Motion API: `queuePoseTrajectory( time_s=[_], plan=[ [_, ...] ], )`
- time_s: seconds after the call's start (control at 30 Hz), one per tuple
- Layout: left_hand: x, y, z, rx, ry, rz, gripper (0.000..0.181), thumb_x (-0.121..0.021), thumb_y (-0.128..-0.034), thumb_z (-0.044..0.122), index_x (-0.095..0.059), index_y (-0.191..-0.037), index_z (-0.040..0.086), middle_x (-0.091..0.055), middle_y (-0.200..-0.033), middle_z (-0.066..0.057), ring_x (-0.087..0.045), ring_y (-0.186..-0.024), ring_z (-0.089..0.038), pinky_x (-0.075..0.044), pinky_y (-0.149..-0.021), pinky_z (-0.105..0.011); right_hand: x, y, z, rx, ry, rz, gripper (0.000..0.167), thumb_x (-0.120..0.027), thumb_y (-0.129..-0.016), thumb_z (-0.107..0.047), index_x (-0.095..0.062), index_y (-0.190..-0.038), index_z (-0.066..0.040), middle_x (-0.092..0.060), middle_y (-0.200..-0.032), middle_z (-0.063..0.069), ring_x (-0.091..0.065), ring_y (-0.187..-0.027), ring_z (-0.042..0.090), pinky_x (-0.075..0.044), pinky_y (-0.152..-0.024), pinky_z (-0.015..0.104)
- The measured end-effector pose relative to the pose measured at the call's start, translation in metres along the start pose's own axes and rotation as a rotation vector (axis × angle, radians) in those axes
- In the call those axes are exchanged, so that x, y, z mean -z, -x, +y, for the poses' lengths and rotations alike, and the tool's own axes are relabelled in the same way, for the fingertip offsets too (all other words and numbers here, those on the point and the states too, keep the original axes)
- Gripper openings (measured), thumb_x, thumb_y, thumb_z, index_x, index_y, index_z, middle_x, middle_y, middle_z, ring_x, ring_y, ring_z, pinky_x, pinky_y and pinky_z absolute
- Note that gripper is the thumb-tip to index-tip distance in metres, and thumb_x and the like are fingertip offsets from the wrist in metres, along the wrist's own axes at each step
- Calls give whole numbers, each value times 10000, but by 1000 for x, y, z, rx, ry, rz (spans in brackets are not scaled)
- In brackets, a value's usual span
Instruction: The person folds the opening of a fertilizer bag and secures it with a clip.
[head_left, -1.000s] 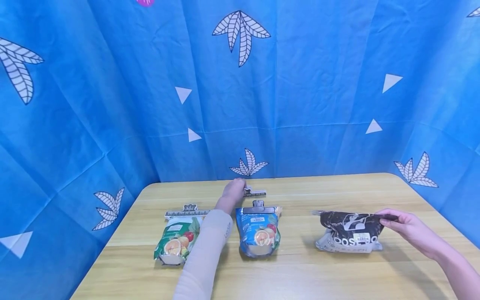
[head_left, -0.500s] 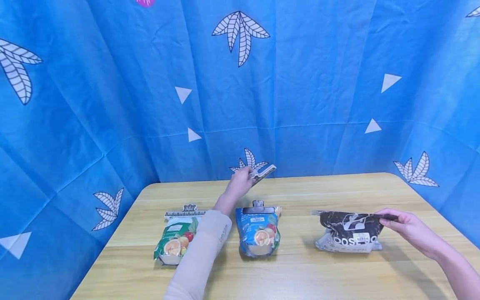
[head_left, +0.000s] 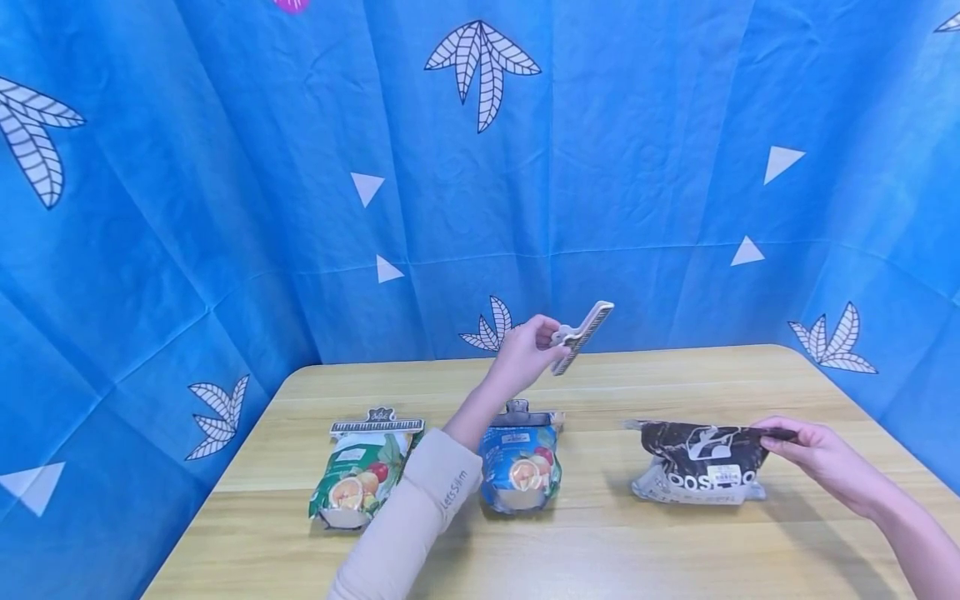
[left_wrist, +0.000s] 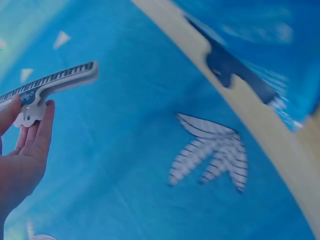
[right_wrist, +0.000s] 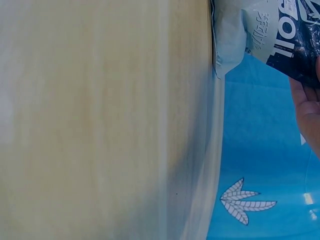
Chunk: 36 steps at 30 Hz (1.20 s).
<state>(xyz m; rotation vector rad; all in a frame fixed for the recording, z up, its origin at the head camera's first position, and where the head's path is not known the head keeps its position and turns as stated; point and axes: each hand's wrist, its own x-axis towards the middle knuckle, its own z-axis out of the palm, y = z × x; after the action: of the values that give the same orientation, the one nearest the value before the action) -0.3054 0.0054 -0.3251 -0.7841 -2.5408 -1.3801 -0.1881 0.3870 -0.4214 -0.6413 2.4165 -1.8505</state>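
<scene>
My left hand [head_left: 525, 354] pinches a bag clip [head_left: 587, 333] with a piano-key pattern, held in the air above the back of the table. In the left wrist view the thumb and fingers grip the handles of the clip [left_wrist: 65, 80], and its long bar slants upward. At the right, my right hand [head_left: 825, 462] pinches the upper right corner of a black and white bag [head_left: 701, 458]. This bag stands on the table with its dark top edge held up. The right wrist view shows fingers under the dark edge of the bag [right_wrist: 300, 55].
A green fruit-print bag [head_left: 356, 479] with a piano-key clip [head_left: 377, 423] lies on the left of the wooden table [head_left: 600, 550]. In the middle lies a blue fruit-print bag [head_left: 519, 471], topped by a dark clip [head_left: 517, 408]. Blue curtains [head_left: 637, 167] surround the table.
My left hand has lifted the bag clip off the back of the table and carried it up and to the right. The right hand and the black and white bag have stayed in place.
</scene>
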Motion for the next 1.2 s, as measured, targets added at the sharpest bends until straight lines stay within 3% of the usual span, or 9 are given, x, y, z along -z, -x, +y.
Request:
queuePoseTrajectory(
  time_s=[0.27, 0.5, 0.7, 1.2],
  plan=[
    [-11, 14, 42, -122, 132, -39, 302, -671, -849, 148, -572, -1114, 42, -631, -1042, -45, -597, -928, -99, -461, -793, -189, 0, 1, -1, 1, 6, 6, 282, -405, -944, 59, -617, -1105, -34, -628, -1044, -53, -543, -973, 17, -369, -804, 87],
    [-26, 24, 65, -168, 233, -90, 280, -660, -857, 144, -556, -1097, 45, -649, -1012, -37, -592, -893, -47, -457, -771, -160, 0, 1, -2, -9, 11, 12, 274, -414, -944, 47, -619, -1101, -44, -631, -1038, -58, -548, -965, 17, -366, -802, 82],
    [-39, 29, 74, -161, 274, -117, 238, -662, -854, 143, -542, -1045, 69, -669, -1003, -16, -592, -892, -19, -456, -769, -167, 0, 0, -3, -1, 3, 12, 275, -417, -941, 53, -624, -1093, -45, -632, -1031, -56, -548, -962, 15, -369, -803, 82],
    [-51, 36, 74, -111, 192, -89, 179, -676, -834, 151, -575, -976, 110, -674, -1002, -8, -600, -927, -20, -443, -793, -155, -1, -1, -3, 13, -23, -1, 278, -410, -943, 55, -626, -1089, -40, -628, -1038, -61, -547, -967, 15, -368, -814, 83]
  ],
)
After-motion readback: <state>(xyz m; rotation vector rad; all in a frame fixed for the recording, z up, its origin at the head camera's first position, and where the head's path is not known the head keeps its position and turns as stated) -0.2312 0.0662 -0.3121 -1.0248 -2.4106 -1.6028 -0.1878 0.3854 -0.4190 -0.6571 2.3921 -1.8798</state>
